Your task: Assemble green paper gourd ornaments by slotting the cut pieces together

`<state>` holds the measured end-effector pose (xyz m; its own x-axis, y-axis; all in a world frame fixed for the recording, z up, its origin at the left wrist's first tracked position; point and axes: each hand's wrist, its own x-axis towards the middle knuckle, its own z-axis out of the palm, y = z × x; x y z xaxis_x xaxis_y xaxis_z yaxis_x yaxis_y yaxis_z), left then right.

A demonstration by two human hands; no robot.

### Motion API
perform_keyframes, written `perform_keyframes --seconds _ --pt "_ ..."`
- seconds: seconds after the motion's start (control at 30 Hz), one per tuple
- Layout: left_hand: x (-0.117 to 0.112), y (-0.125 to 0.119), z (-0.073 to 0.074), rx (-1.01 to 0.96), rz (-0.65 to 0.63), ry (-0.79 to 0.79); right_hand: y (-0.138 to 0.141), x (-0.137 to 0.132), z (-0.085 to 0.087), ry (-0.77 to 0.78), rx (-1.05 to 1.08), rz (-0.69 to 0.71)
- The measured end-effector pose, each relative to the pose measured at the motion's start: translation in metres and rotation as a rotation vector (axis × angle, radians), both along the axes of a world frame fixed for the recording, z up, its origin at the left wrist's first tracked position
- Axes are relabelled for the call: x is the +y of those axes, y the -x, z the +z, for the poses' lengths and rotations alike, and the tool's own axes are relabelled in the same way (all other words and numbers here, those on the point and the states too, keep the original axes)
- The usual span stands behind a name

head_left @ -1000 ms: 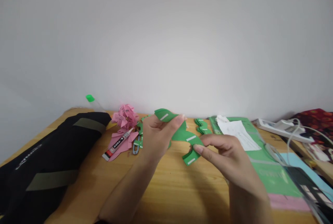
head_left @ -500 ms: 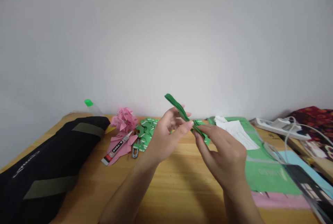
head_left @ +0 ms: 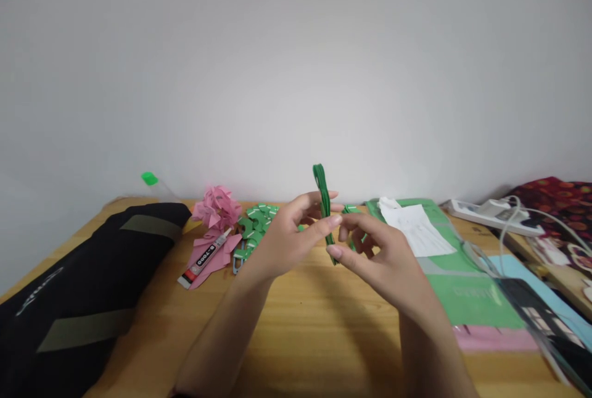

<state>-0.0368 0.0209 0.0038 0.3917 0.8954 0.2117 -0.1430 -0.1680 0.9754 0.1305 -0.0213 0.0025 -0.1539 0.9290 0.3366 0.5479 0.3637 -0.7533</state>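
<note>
A folded bundle of thin green layered strips (head_left: 322, 191), looped at its top end, stands nearly upright above the table. My left hand (head_left: 293, 231) pinches its middle, the thumb in front and the fingers behind. At the lower end, my right hand (head_left: 382, 253) has its thumb on the bundle and its index finger beside it, with the other fingers curled. Behind and left of my left hand lie several green cut pieces with white marks (head_left: 256, 222). More green pieces (head_left: 354, 237) show partly behind my right hand.
Left are pink folded paper (head_left: 216, 208), a B-7000 glue tube (head_left: 203, 259) and a black case (head_left: 102, 274). Right are a green plastic bag (head_left: 481, 305), white paper (head_left: 419, 230), a power strip (head_left: 490, 216) with cables and a phone (head_left: 539, 305). A wall stands behind.
The green bundle has turned from a leftward slant to nearly upright. My right hand's grip has shifted, its thumb now showing on the lower end. The view has moved slightly.
</note>
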Motion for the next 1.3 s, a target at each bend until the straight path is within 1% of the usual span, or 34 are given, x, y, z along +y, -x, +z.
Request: perform_keyframes --seconds 0.1,0.2,0.27,0.4,0.53,0.63,0.77,0.87,1.0,1.13,1.3 --pt "0.0 0.001 0.0 0.017 -0.016 -0.024 -0.001 0.002 0.0 0.024 0.034 0.033" --pt "0.001 0.002 -0.001 -0.007 -0.056 -0.015 -0.002 0.003 0.002 0.045 0.09 0.108" --pt "0.001 0.004 0.0 -0.038 -0.085 0.003 -0.002 0.003 0.003 0.093 0.16 0.151" --pt "0.003 0.008 0.002 -0.125 -0.144 0.039 -0.002 0.002 0.005 0.176 0.347 0.187" --pt "0.005 0.012 0.004 -0.195 -0.196 0.051 -0.004 0.002 0.004 0.244 0.476 0.178" --pt "0.009 0.014 0.0 -0.23 -0.228 0.045 -0.007 0.003 0.001 0.289 0.544 0.145" --pt "0.014 0.017 -0.004 -0.224 -0.246 0.048 -0.01 0.006 -0.001 0.307 0.605 0.163" --pt "0.015 0.018 -0.003 -0.238 -0.25 0.094 -0.011 0.009 0.0 0.339 0.615 0.176" --pt "0.014 0.017 0.0 -0.276 -0.249 0.159 -0.012 0.011 0.0 0.367 0.583 0.147" --pt "0.014 0.017 -0.002 -0.318 -0.278 0.202 -0.011 0.011 0.001 0.379 0.619 0.124" --pt "0.017 0.016 -0.006 -0.373 -0.318 0.237 -0.009 0.013 0.003 0.439 0.805 0.209"
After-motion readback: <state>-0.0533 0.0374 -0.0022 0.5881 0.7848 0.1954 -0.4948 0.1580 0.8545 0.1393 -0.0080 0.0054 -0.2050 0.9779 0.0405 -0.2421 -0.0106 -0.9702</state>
